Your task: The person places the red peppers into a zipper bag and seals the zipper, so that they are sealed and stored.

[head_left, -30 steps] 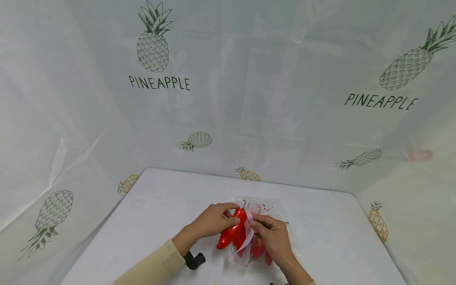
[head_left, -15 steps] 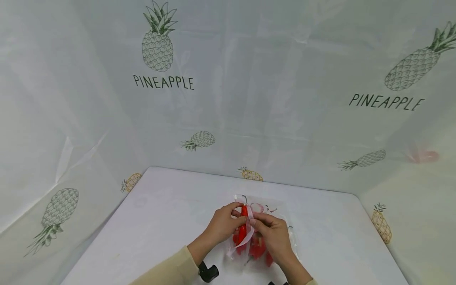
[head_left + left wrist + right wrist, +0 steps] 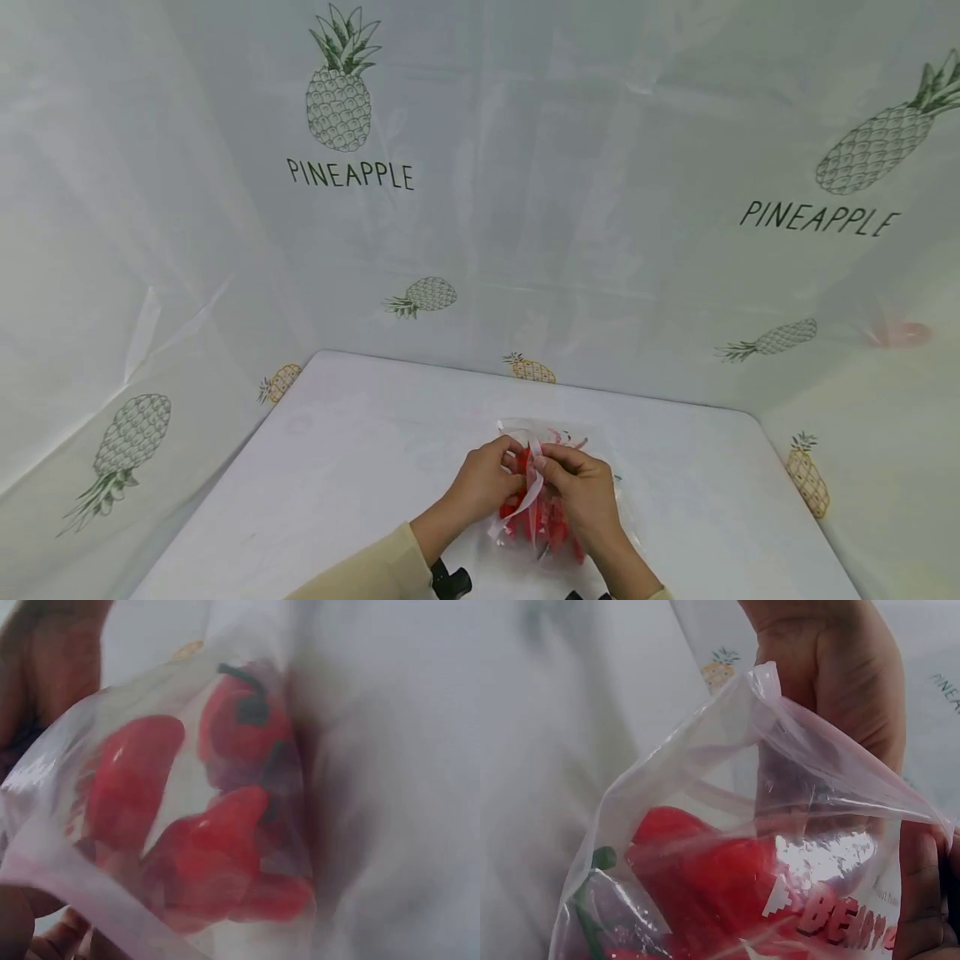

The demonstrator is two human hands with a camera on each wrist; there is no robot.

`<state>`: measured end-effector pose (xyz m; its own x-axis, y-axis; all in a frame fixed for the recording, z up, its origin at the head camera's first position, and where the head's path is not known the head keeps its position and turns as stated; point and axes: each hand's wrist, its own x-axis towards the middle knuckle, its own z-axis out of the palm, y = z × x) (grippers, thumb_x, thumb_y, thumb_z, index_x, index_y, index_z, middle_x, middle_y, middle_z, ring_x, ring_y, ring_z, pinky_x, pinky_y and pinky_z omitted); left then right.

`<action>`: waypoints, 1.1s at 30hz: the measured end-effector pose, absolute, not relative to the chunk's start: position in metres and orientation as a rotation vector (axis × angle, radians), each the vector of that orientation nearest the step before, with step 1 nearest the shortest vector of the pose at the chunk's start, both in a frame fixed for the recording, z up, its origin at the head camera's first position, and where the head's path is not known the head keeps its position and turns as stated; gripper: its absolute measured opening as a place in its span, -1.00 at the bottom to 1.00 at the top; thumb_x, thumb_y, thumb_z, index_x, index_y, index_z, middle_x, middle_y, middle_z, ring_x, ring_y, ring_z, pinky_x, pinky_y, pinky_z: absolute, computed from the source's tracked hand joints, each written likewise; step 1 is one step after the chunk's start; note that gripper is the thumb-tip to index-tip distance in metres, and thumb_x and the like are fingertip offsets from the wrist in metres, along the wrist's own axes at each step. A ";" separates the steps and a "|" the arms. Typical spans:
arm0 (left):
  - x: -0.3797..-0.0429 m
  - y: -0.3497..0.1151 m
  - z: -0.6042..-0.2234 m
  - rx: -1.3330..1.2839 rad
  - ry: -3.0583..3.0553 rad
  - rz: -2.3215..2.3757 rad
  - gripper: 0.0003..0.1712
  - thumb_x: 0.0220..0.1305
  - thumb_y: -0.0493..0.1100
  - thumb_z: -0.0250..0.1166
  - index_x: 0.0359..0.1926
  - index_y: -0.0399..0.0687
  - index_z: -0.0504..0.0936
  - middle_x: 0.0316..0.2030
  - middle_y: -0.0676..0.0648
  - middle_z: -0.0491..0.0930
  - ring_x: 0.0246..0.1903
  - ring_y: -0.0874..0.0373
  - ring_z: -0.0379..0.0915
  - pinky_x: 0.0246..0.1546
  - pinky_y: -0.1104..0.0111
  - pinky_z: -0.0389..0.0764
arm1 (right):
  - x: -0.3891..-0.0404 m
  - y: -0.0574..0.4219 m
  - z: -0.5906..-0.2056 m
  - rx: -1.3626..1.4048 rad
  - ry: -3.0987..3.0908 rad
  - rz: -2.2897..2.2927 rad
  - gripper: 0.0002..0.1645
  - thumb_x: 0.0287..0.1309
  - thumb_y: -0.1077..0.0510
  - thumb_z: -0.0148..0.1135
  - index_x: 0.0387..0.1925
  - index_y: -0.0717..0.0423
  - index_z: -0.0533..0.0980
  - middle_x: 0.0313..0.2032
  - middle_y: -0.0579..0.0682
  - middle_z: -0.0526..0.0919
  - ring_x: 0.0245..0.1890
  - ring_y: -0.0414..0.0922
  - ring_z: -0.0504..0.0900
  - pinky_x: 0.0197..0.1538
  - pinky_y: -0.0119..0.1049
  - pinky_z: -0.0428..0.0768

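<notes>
My right hand (image 3: 583,493) pinches the whitish rim of a clear plastic bag (image 3: 533,492) with thumb and fingers. From the left, my left hand (image 3: 482,481) reaches in at the bag's mouth, its fingers curled about a long red pepper (image 3: 522,460) that they largely hide. In the left wrist view, a red pepper (image 3: 133,784) shows through the plastic with fingertips at its lower end. Several more shiny red peppers (image 3: 206,866), some with green stems, fill the bag. The right wrist view shows red lettering on the film and a red pepper (image 3: 705,877) behind it.
The white table (image 3: 390,417) has a back edge against pale sheeting (image 3: 525,208) printed with pineapples. A black fitting (image 3: 452,582) sits below the left wrist. Sheeting encloses the left and right sides too.
My left hand has moved right, taking the red pepper from outside the rim into the bag's mouth. My right hand keeps its pinch on the rim. The head view has shifted slightly.
</notes>
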<state>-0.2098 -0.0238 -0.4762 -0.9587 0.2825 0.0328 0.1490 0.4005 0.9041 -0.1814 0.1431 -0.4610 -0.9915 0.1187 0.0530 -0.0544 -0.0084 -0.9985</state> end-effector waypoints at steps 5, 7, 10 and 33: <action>-0.208 -0.023 -0.478 0.530 2.691 1.455 -0.91 0.26 -0.20 0.43 -0.30 0.09 0.67 -0.47 0.21 0.61 -0.51 0.41 0.45 -0.51 0.49 0.48 | -0.180 0.146 -0.461 -0.063 -2.101 2.139 -0.76 0.25 0.38 0.42 -0.08 0.46 0.70 -0.37 -0.10 0.81 -0.42 -0.28 0.71 -0.36 -0.41 0.74; -0.207 -0.028 -0.476 0.564 2.700 1.449 -0.94 0.32 -0.17 0.42 -0.29 0.11 0.69 -0.43 0.24 0.63 -0.45 0.42 0.48 -0.43 0.51 0.54 | -0.180 0.148 -0.460 -0.054 -2.100 2.128 -0.76 0.24 0.38 0.42 -0.08 0.48 0.70 -0.37 -0.10 0.81 -0.43 -0.28 0.71 -0.36 -0.39 0.75; -0.207 -0.042 -0.469 0.609 2.702 1.481 -0.98 0.39 -0.12 0.41 -0.22 0.07 0.73 -0.35 0.23 0.67 -0.34 0.40 0.53 -0.31 0.49 0.63 | -0.179 0.151 -0.458 -0.031 -2.114 2.093 -0.76 0.25 0.36 0.43 -0.08 0.46 0.71 -0.36 -0.11 0.82 -0.43 -0.26 0.71 -0.36 -0.36 0.77; -0.267 -0.071 -0.450 1.074 2.905 1.016 -0.65 0.37 -0.13 0.46 0.14 0.26 0.77 0.09 0.10 0.65 0.16 0.17 0.43 0.18 0.21 0.64 | -0.175 0.162 -0.452 -0.077 -2.131 2.105 -0.75 0.31 0.33 0.39 -0.03 0.41 0.71 -0.33 -0.06 0.83 -0.46 -0.17 0.74 -0.33 -0.31 0.78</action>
